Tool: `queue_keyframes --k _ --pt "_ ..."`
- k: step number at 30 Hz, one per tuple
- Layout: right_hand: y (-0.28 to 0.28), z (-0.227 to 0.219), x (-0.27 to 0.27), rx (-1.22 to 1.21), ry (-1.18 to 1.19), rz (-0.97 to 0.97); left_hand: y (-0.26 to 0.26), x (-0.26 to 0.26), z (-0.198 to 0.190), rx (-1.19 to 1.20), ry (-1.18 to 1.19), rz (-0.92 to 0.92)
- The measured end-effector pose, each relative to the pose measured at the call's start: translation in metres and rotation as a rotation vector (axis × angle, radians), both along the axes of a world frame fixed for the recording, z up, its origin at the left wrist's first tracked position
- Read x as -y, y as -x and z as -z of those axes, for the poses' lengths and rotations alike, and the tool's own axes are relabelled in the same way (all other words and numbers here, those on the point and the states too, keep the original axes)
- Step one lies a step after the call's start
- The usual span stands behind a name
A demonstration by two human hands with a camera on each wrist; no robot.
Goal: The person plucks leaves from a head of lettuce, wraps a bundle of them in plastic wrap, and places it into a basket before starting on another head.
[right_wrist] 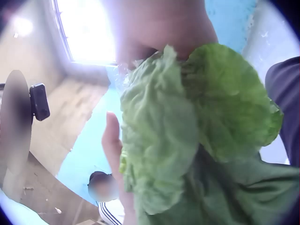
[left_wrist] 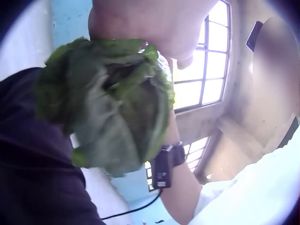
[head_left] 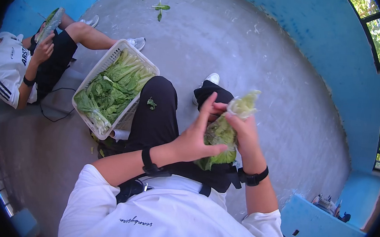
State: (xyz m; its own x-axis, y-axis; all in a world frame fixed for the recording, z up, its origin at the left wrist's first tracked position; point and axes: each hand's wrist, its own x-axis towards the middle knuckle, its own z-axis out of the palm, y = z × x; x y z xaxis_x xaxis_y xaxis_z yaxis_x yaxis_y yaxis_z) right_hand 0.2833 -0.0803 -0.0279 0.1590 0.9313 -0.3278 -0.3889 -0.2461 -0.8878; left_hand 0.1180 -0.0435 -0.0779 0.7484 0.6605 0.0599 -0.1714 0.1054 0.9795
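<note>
One lettuce (head_left: 222,135) is gripped by the right hand (head_left: 245,132); the left hand (head_left: 192,139) is spread, straight-fingered, alongside. Wrapping in clear film (head_left: 235,108) seems under way; next, an even, snug turn is probably needed.

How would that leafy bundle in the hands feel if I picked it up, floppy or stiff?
Probably floppy: the leafy bundle has wide, loose leaves spreading at one end. They look thin and crinkled, so they might tear easily. The shiny clear film could make part of it slippery.
</note>
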Motion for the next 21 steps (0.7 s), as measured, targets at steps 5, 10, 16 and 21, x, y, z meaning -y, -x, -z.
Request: queue_keyframes --k 5,10,16,21 --pt "-0.010 0.015 0.007 -0.246 -0.126 0.016 0.007 -0.026 0.023 -0.031 -0.018 0.058" --pt "-0.004 0.010 0.000 -0.368 -0.178 -0.113 0.000 -0.029 0.031 0.113 0.303 0.415" --pt "-0.004 0.018 -0.004 -0.433 -0.164 -0.178 0.003 -0.018 0.022 0.096 0.546 0.435" --pt "-0.008 0.030 -0.008 -0.291 -0.123 -0.126 -0.008 -0.015 0.006 -0.127 0.320 0.268"
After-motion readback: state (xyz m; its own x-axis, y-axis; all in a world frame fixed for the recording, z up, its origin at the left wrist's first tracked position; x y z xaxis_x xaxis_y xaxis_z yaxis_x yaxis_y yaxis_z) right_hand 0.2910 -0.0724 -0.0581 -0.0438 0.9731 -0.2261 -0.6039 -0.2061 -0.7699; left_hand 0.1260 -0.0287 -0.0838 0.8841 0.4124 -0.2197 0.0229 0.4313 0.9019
